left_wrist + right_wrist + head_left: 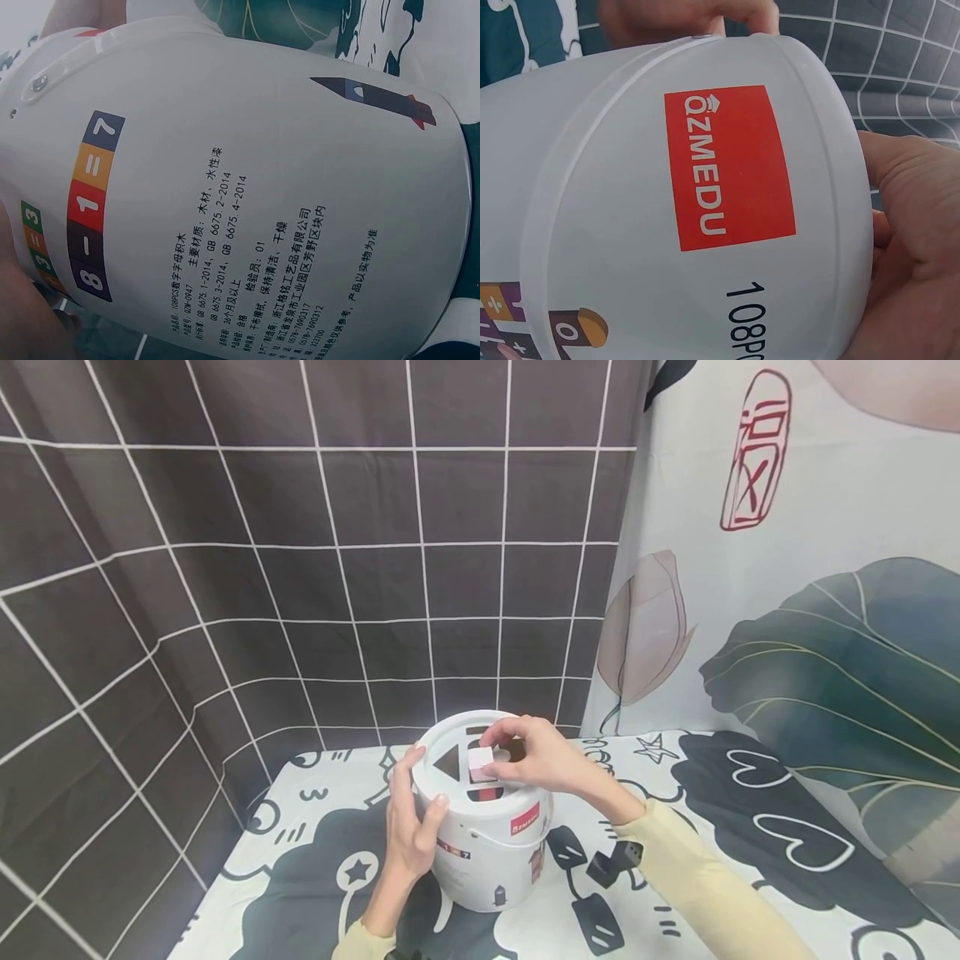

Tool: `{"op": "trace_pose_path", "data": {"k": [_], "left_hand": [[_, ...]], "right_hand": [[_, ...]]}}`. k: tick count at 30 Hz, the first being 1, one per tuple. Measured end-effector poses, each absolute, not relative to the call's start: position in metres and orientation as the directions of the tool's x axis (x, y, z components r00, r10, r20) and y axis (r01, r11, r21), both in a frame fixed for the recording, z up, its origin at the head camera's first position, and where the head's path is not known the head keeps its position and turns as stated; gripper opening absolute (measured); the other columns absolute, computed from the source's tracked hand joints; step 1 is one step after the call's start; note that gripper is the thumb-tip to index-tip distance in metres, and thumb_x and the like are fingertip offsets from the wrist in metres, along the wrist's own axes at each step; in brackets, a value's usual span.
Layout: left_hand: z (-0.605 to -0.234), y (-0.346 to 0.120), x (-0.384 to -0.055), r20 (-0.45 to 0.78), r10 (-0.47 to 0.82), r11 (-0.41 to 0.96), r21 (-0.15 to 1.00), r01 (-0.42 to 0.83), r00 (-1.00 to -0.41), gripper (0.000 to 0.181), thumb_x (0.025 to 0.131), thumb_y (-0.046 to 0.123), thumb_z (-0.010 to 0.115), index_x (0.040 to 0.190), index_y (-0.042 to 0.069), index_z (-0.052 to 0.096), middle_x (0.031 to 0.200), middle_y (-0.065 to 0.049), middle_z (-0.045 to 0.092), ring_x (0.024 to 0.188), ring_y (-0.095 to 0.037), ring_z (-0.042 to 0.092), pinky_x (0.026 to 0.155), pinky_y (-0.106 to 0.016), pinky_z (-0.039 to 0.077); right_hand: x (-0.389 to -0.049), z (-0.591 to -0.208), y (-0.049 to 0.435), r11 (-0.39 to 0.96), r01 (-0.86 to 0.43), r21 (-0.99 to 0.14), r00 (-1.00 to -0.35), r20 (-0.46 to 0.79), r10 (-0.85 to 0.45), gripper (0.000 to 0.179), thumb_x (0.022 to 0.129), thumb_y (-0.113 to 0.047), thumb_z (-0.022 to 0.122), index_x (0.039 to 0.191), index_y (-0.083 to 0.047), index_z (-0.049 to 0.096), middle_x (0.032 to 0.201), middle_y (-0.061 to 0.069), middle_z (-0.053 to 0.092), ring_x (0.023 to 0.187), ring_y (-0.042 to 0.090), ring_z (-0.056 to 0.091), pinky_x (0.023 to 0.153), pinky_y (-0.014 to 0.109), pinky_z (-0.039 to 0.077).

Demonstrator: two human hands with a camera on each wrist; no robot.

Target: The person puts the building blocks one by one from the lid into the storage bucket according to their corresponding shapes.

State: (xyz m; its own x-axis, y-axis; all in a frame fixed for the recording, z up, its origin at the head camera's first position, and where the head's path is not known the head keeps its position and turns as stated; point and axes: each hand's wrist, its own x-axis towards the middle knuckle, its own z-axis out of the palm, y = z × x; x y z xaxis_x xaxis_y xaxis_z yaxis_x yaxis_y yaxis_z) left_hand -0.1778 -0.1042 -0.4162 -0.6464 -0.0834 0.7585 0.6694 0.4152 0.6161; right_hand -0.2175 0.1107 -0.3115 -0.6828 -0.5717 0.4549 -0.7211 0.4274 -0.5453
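Observation:
A white bucket (468, 868) with a shape-cut lid (429, 787) stands on the patterned cloth. My left hand (409, 831) grips its upper left side, thumb at the near rim and fingers round the left edge. Above a square opening in the lid, my right hand (547, 758) pinches a pale pink block (481, 760) between thumb and fingers. Whether the block touches the lid is unclear. The left wrist view is filled by the bucket's printed wall (285, 112). In the right wrist view, a red label (731, 169) shows, and the block is hidden.
Dark grid-lined fabric (360, 585) hangs behind and to the left. A pale curtain with leaf prints (810, 668) hangs at the right. The black-and-white cloth (315, 852) spreads beneath the bucket, whose thin handle (502, 841) lies down against its front.

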Motion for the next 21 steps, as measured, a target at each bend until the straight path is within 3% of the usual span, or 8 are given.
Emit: {"op": "trace_pose_path", "data": {"k": [6,11,16,21], "left_hand": [[-0.416,-0.104,-0.177,0.755,-0.081,0.410,0.620,0.669,-0.651,0.067,0.079,0.025,0.052,0.142,0.001,0.044,0.148,-0.023,0.042,0.133,-0.044,0.042,0.100,-0.065,0.032],[-0.414,-0.107,-0.177,0.739,-0.050,0.408,0.629,0.661,-0.672,0.069,0.079,0.024,0.053,0.143,-0.001,0.042,0.150,-0.024,0.040,0.134,-0.044,0.041,0.102,-0.066,0.031],[-0.408,-0.119,-0.175,0.675,0.000,0.418,0.670,0.614,-0.737,0.074,0.082,0.027,0.055,0.150,0.004,0.036,0.154,-0.021,0.037,0.135,-0.042,0.041,0.104,-0.068,0.029],[-0.396,-0.138,-0.170,0.646,0.035,0.488,0.655,0.577,-0.763,0.080,0.086,0.033,0.054,0.157,0.007,0.027,0.156,-0.019,0.037,0.139,-0.042,0.037,0.103,-0.070,0.028]], "right_hand": [[-0.214,-0.311,0.120,0.430,-0.704,-0.566,-0.706,0.491,-0.510,0.021,0.083,-0.012,0.078,0.103,-0.008,0.072,0.100,-0.003,0.071,0.101,0.022,0.062,0.091,0.048,0.046],[-0.211,-0.313,0.148,0.453,-0.640,-0.620,-0.768,0.505,-0.393,0.022,0.088,-0.015,0.072,0.108,-0.008,0.071,0.106,0.000,0.071,0.106,0.027,0.061,0.092,0.053,0.046],[-0.210,-0.322,0.184,0.508,-0.600,-0.618,-0.798,0.505,-0.328,0.022,0.091,-0.014,0.068,0.111,-0.006,0.070,0.110,0.005,0.070,0.108,0.030,0.061,0.095,0.055,0.041],[-0.203,-0.332,0.213,0.584,-0.533,-0.612,-0.837,0.483,-0.258,0.024,0.092,-0.016,0.067,0.112,-0.004,0.069,0.111,0.011,0.070,0.107,0.031,0.060,0.092,0.055,0.041]]}}
